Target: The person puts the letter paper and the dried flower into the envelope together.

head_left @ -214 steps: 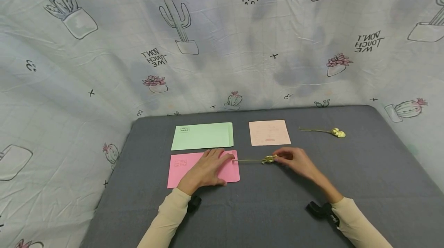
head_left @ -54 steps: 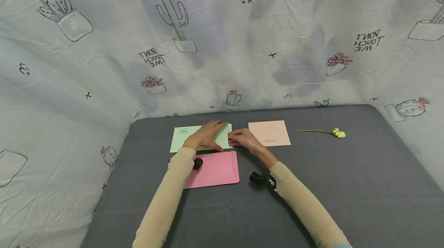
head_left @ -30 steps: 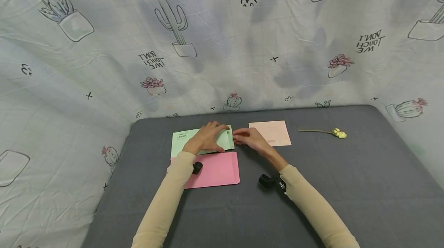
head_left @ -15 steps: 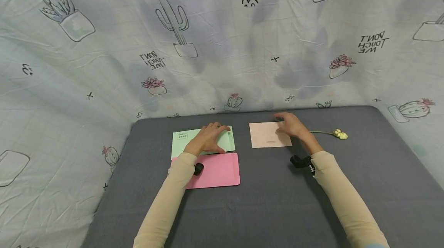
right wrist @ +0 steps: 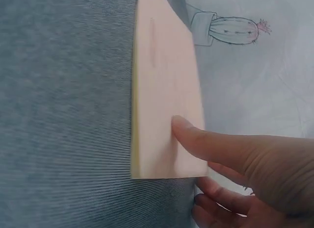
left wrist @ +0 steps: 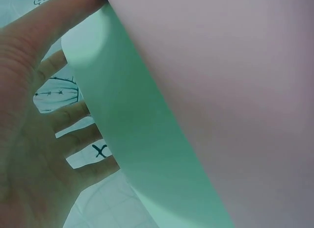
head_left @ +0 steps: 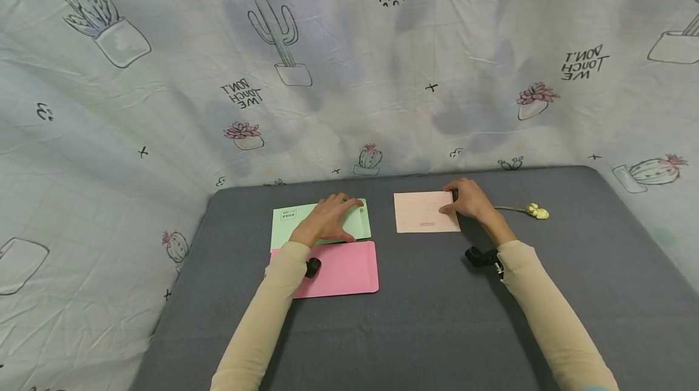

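Observation:
My left hand (head_left: 326, 219) spans the right part of a green envelope (head_left: 285, 228), fingers at its far edge and thumb at its near edge. In the left wrist view the envelope's green flap (left wrist: 137, 115) overlaps the fingertips, with the thumb along the top. Further right, my right hand (head_left: 471, 201) pinches the right end of a peach card (head_left: 420, 212). The right wrist view has the thumb (right wrist: 196, 139) lying on the card's face and the fingers behind its edge. A thin yellowish layer shows along one long side.
A pink envelope (head_left: 349, 269) lies on the grey table cloth (head_left: 415, 330) below the green one, partly under my left forearm. A yellow dried flower (head_left: 537, 212) lies right of my right hand, its stem partly hidden. A printed curtain (head_left: 349, 63) hangs behind.
Earlier my right hand held another dried flower by the pink envelope; that flower is now out of sight. Both hands then moved to the green envelope, and the right went on to the peach card.

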`<state>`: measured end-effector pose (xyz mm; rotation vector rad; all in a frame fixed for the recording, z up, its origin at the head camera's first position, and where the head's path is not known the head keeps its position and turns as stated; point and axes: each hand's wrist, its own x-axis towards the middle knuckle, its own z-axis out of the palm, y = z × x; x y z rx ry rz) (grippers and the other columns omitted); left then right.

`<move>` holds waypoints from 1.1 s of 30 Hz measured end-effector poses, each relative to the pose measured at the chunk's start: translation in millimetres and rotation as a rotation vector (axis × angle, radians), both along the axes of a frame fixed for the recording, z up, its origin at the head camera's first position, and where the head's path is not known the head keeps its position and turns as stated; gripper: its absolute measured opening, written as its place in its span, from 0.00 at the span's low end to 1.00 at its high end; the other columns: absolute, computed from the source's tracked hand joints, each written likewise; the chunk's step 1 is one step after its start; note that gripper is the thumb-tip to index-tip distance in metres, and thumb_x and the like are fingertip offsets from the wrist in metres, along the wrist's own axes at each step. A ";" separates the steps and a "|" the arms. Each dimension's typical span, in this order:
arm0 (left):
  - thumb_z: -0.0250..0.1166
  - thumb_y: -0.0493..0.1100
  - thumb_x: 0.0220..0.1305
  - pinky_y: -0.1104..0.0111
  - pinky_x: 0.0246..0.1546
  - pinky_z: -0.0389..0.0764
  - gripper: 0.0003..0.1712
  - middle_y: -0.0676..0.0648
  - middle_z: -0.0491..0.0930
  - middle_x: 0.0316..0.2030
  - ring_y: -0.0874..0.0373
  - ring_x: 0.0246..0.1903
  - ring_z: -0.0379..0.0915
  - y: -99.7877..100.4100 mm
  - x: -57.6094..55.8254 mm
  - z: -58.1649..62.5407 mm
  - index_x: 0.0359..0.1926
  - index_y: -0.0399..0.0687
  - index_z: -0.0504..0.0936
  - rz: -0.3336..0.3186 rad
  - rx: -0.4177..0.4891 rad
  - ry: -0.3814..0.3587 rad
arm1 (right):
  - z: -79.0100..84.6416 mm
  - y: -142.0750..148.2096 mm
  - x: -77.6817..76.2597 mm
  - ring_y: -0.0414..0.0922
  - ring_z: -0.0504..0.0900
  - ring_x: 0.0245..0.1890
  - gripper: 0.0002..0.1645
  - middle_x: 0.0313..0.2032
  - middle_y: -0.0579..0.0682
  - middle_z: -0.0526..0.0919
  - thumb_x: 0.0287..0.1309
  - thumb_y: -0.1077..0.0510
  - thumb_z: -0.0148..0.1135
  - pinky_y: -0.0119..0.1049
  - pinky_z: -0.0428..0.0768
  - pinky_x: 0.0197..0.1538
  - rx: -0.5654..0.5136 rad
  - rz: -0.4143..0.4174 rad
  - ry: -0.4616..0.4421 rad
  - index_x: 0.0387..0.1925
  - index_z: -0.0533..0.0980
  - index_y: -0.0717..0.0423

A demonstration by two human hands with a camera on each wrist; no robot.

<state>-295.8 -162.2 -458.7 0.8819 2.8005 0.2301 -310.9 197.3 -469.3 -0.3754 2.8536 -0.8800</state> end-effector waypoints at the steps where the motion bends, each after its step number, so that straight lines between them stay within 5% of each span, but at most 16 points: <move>1: 0.79 0.58 0.46 0.45 0.64 0.62 0.49 0.42 0.67 0.63 0.43 0.63 0.63 -0.2 -0.1 -0.3 0.68 0.60 0.67 0.000 -0.001 0.001 | -0.1 -0.4 1.1 0.66 0.72 0.54 0.34 0.52 0.71 0.76 0.51 0.59 0.74 0.60 0.72 0.56 -0.002 -0.011 0.001 0.56 0.74 0.73; 6: 0.79 0.58 0.46 0.46 0.65 0.62 0.49 0.43 0.67 0.63 0.44 0.64 0.63 -1.2 0.0 -1.9 0.69 0.61 0.67 0.009 0.001 0.005 | -4.1 -1.4 7.3 0.58 0.78 0.39 0.29 0.40 0.65 0.80 0.53 0.63 0.72 0.53 0.75 0.43 -0.061 -0.087 0.043 0.55 0.74 0.71; 11: 0.79 0.57 0.46 0.47 0.66 0.62 0.49 0.44 0.67 0.64 0.45 0.64 0.62 -1.5 -0.4 -3.9 0.69 0.62 0.67 0.018 0.006 -0.001 | -8.4 1.4 12.3 0.62 0.80 0.42 0.26 0.43 0.69 0.80 0.57 0.66 0.67 0.53 0.78 0.42 -0.205 -0.142 0.077 0.57 0.74 0.72; 16: 0.78 0.57 0.46 0.48 0.65 0.62 0.49 0.44 0.67 0.64 0.45 0.64 0.63 -1.5 0.5 -3.7 0.69 0.61 0.66 0.007 0.006 0.009 | -4.8 5.5 13.4 0.58 0.84 0.44 0.24 0.49 0.71 0.80 0.65 0.61 0.62 0.46 0.83 0.45 -0.395 -0.218 -0.042 0.57 0.73 0.74; 23: 0.79 0.56 0.46 0.49 0.66 0.63 0.48 0.43 0.67 0.63 0.44 0.63 0.63 -0.7 2.2 -0.9 0.68 0.60 0.67 -0.006 0.019 0.016 | -2.2 5.2 12.8 0.30 0.84 0.31 0.26 0.52 0.70 0.79 0.67 0.57 0.60 0.37 0.84 0.44 -0.573 -0.264 -0.189 0.58 0.73 0.74; 33: 0.78 0.55 0.48 0.49 0.68 0.58 0.47 0.42 0.63 0.67 0.42 0.67 0.59 2.3 1.9 0.7 0.69 0.62 0.67 0.016 -0.003 -0.038 | -13.2 -9.1 11.9 0.31 0.84 0.30 0.27 0.45 0.59 0.83 0.66 0.59 0.61 0.32 0.83 0.42 -0.710 -0.254 -0.273 0.59 0.70 0.77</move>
